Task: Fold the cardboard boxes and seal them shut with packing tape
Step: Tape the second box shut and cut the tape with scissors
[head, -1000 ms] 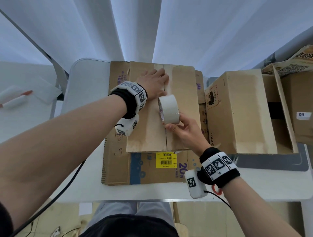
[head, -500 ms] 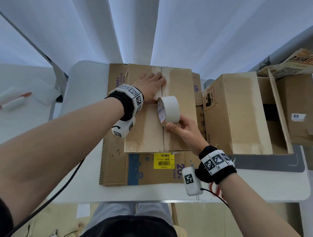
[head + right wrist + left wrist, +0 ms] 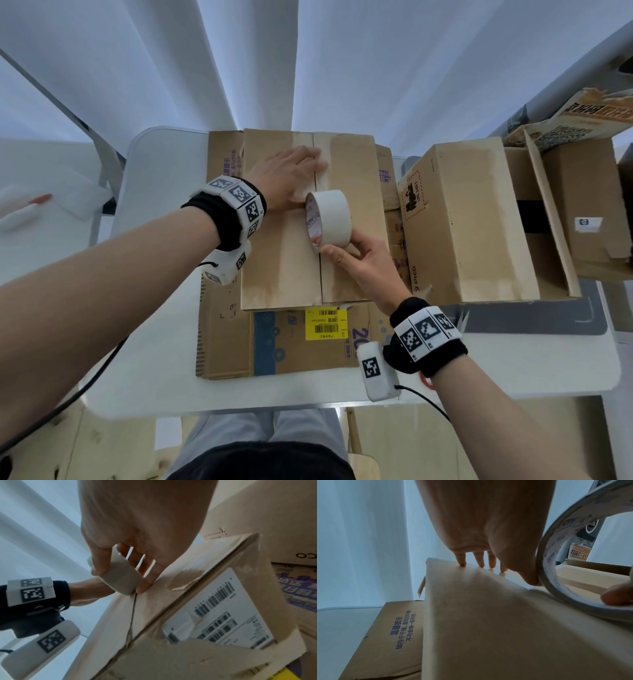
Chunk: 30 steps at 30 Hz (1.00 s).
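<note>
1. Flattened cardboard [image 3: 226,329] with a yellow barcode label [image 3: 326,324] lies under the box [image 3: 281,260] at frame centre; a second box [image 3: 469,222] stands just right of it, more cartons [image 3: 582,212] at the right edge.
2. Left hand [image 3: 291,181], fingers [image 3: 461,561] straight, presses flat on the box top, spanning the centre seam.
3. Right hand [image 3: 363,263] pinches the tape roll [image 3: 329,219], standing on edge on the seam; the roll hides part of it.
4. The white bench [image 3: 157,219] carries everything; white curtains [image 3: 239,61] fill the upper frame.
</note>
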### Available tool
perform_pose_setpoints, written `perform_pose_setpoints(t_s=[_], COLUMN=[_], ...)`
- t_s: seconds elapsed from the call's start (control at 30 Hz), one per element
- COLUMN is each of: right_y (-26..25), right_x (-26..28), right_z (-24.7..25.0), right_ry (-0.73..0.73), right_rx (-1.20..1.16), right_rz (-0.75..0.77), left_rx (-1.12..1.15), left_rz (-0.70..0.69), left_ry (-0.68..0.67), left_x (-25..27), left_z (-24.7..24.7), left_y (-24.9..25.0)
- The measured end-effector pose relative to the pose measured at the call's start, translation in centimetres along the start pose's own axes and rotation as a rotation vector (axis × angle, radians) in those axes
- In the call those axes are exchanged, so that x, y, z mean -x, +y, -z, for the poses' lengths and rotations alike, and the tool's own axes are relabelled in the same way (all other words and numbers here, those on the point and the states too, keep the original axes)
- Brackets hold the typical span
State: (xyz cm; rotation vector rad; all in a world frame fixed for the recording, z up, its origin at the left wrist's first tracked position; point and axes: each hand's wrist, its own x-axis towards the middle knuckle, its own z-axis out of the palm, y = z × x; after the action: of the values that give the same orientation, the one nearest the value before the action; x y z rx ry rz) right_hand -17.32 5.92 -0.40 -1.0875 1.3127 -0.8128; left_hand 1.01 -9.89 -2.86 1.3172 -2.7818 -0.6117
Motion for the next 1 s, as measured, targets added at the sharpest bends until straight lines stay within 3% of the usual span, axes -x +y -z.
perform_pose_setpoints(t_s=[0.37, 1.0], right_y=[0.2, 0.6], right_x=[-0.4, -0.1], right_z=[0.0, -0.6], right_ry=[-0.039, 0.051], right_rx=[0.074, 0.033], right_rz=[0.010, 0.021], left_rx=[-0.037, -0.050], left_rz=[0.036, 0.068], left_ry=[-0.184, -0.234], left_x=[-0.7, -0.9], left_z=[-0.5, -0.9], left_y=[-0.7, -0.8])
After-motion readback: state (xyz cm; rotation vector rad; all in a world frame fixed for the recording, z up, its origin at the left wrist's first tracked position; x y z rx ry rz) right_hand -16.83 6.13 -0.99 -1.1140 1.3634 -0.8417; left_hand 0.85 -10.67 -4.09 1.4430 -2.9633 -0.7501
